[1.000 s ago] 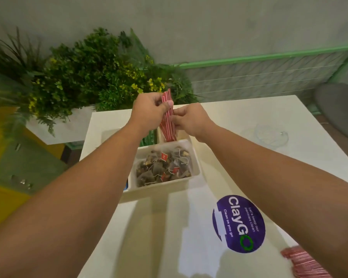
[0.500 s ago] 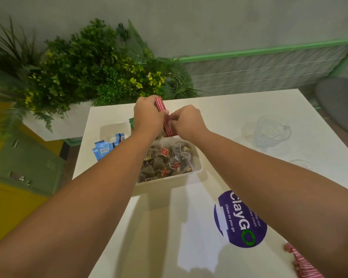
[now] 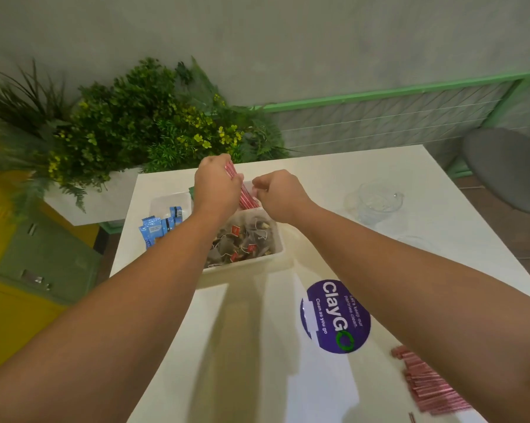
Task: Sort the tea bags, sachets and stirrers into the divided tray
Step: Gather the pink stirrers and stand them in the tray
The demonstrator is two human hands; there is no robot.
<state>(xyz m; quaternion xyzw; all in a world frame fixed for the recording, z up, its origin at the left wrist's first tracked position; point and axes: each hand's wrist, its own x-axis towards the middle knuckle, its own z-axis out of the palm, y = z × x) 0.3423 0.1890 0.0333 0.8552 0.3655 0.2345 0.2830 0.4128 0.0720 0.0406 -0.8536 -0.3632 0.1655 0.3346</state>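
A white divided tray [image 3: 245, 267] sits on the white table. Its near compartment is full of tea bags [image 3: 242, 242] with red tags. Blue sachets [image 3: 158, 228] stand in the left compartment. My left hand [image 3: 216, 186] grips a bundle of red stick sachets [image 3: 246, 198] over the far compartment, tilted with their lower ends down in it. My right hand [image 3: 280, 193] is beside them with curled fingers at the bundle's edge; whether it still pinches them is hidden. A green packet edge [image 3: 192, 192] shows behind my left hand.
More red stick sachets [image 3: 425, 386] lie in a pile at the table's near right. A purple round sticker [image 3: 335, 315] is on the table. Clear glass cups [image 3: 376, 199] stand at the right. A planter with greenery [image 3: 120, 132] stands beyond the left edge.
Both hands have lowered the red sticks from upright in the air down into the tray's far compartment. The blue sachets on the left have come into view.
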